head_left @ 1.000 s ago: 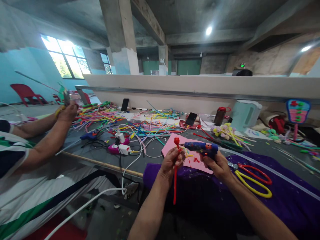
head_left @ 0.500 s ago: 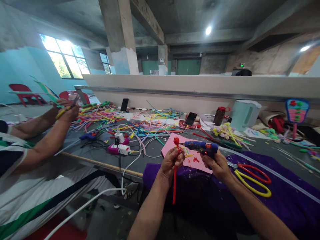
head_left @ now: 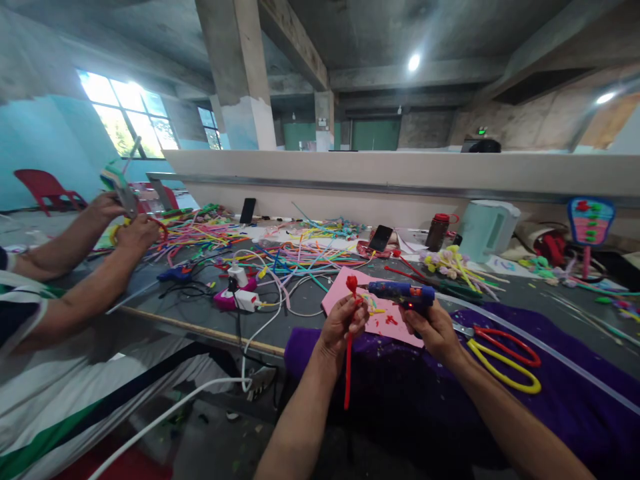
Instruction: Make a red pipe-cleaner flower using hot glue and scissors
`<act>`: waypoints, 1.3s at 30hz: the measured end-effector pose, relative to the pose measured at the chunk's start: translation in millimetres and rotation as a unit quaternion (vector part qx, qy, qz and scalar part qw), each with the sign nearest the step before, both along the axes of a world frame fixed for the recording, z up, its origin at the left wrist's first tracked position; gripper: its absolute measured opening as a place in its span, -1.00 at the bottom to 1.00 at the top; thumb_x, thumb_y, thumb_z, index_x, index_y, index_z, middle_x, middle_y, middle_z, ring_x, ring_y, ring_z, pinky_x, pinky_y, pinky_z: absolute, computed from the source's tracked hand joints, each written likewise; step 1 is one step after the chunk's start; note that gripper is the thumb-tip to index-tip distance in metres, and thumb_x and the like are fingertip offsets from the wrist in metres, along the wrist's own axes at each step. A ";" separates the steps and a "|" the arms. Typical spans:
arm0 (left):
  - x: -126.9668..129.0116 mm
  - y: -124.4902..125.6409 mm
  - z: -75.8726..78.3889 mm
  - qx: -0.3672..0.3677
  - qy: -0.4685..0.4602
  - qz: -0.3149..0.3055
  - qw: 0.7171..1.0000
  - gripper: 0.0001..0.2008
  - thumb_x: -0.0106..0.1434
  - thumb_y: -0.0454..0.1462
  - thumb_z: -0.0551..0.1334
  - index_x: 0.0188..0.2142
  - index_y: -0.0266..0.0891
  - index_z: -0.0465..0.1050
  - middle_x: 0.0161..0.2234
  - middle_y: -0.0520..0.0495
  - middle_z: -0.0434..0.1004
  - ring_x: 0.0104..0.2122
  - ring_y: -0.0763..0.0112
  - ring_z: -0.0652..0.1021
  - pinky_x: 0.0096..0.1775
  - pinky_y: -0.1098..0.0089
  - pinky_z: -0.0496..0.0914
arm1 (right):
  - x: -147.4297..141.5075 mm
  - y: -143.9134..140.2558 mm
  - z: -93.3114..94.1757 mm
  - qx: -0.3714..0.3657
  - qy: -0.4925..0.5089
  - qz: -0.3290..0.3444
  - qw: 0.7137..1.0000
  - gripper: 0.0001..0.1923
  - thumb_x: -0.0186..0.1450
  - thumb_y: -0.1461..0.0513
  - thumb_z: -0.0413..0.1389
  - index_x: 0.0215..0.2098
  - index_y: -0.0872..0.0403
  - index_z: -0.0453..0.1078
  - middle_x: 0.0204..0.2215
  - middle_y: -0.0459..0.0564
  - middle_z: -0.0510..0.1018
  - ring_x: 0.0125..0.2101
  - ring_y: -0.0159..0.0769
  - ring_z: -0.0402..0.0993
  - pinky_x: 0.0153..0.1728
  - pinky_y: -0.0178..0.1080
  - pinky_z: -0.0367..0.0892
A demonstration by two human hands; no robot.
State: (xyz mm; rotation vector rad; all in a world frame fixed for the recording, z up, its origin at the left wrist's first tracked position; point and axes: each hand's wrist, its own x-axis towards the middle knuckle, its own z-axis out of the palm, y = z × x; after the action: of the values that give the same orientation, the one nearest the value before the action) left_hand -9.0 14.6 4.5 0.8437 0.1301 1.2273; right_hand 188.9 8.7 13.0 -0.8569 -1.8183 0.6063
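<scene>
Red stem (head_left: 349,360) runs near-vertical through the left hand (head_left: 344,323), rounded head above the grip, thin straight tail hanging below. Bright red, head bunched. Left fingers pinch it closely; right hand (head_left: 434,330) wraps the blue glue gun (head_left: 400,292), nozzle beside the head, contact unclear.

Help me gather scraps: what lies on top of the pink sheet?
On the pink sheet are red scraps and small yellow bits. The left hand, right hand and glue gun cover parts of it, so anything behind them can't be seen.
</scene>
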 end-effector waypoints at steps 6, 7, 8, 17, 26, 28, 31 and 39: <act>-0.1 -0.2 -0.3 0.009 -0.004 0.000 1.000 -0.85 0.10 -0.26 0.18 -0.44 -0.31 0.24 -0.63 0.11 0.19 -0.78 0.76 0.16 -0.79 0.72 0.00 | 0.0 -1.2 1.8 -0.012 -0.008 0.015 1.000 -0.79 0.23 0.12 -0.05 -0.31 0.12 0.23 -0.56 -0.09 0.38 -0.63 -0.44 0.29 -0.61 -0.34 0.19; -0.3 -0.2 -0.3 0.010 -0.005 -0.001 1.000 -0.85 0.10 -0.26 0.18 -0.45 -0.31 0.24 -0.63 0.11 0.20 -0.78 0.76 0.16 -0.79 0.72 0.00 | 0.1 -1.4 1.9 -0.013 -0.008 0.017 1.000 -0.79 0.23 0.13 -0.05 -0.31 0.12 0.23 -0.56 -0.09 0.37 -0.63 -0.44 0.29 -0.61 -0.35 0.19; -0.5 -0.2 -0.4 0.010 -0.004 -0.002 1.000 -0.85 0.10 -0.27 0.18 -0.45 -0.31 0.24 -0.62 0.10 0.20 -0.78 0.76 0.16 -0.79 0.72 0.00 | 0.1 -1.7 2.0 -0.013 -0.008 0.019 1.000 -0.80 0.23 0.13 -0.05 -0.32 0.12 0.24 -0.57 -0.09 0.37 -0.63 -0.44 0.28 -0.61 -0.35 0.18; -0.3 2.5 1.2 0.014 -0.002 -0.015 1.000 -0.87 0.14 -0.27 0.14 -0.45 -0.31 0.23 -0.64 0.14 0.14 -0.79 0.75 0.14 -0.80 0.70 -0.01 | 7.1 -0.2 26.4 -0.054 0.032 0.040 0.997 -0.78 0.22 0.14 -0.03 -0.29 0.13 0.28 -0.64 -0.11 0.36 -0.62 -0.45 0.27 -0.57 -0.36 0.21; 0.1 0.5 6.3 0.006 0.005 -0.026 1.000 -0.82 0.14 -0.26 0.15 -0.51 -0.30 0.19 -0.65 0.13 0.09 -0.77 0.73 0.09 -0.80 0.68 -0.01 | 19.5 75.0 23.1 -0.226 0.157 -0.041 0.961 -0.69 0.04 0.06 0.14 -0.42 0.13 0.26 -0.67 -0.14 0.36 -0.69 -0.48 0.28 -0.74 -0.46 0.14; 0.5 0.1 6.7 0.009 0.006 -0.024 1.000 -0.81 0.13 -0.26 0.15 -0.52 -0.30 0.19 -0.65 0.13 0.09 -0.77 0.72 0.09 -0.80 0.68 -0.01 | 18.4 89.6 14.4 -0.235 0.150 -0.061 0.958 -0.68 0.02 0.08 0.16 -0.39 0.14 0.29 -0.62 -0.10 0.41 -0.67 -0.44 0.34 -0.76 -0.46 0.15; 1.0 -0.2 7.2 0.012 0.005 -0.020 1.000 -0.81 0.13 -0.26 0.16 -0.53 -0.30 0.19 -0.65 0.13 0.09 -0.77 0.72 0.10 -0.79 0.68 0.00 | 16.9 109.2 1.1 -0.243 0.135 -0.076 0.958 -0.71 0.01 0.11 0.15 -0.40 0.16 0.32 -0.58 -0.04 0.45 -0.68 -0.44 0.35 -0.74 -0.43 0.20; 2.1 -1.4 8.4 0.005 0.019 -0.008 1.000 -0.84 0.11 -0.26 0.17 -0.49 -0.30 0.22 -0.63 0.12 0.13 -0.77 0.74 0.12 -0.79 0.68 -0.02 | 15.2 129.0 -16.2 -0.241 0.030 -0.083 0.967 -0.78 0.05 0.17 0.10 -0.43 0.19 0.37 -0.60 -0.01 0.48 -0.66 -0.41 0.36 -0.64 -0.38 0.25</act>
State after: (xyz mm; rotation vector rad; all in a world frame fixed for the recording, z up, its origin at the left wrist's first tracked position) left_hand -6.9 13.2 12.9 0.8760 0.1472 1.1990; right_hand 204.1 137.7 -3.1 -1.2840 -1.5440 0.9751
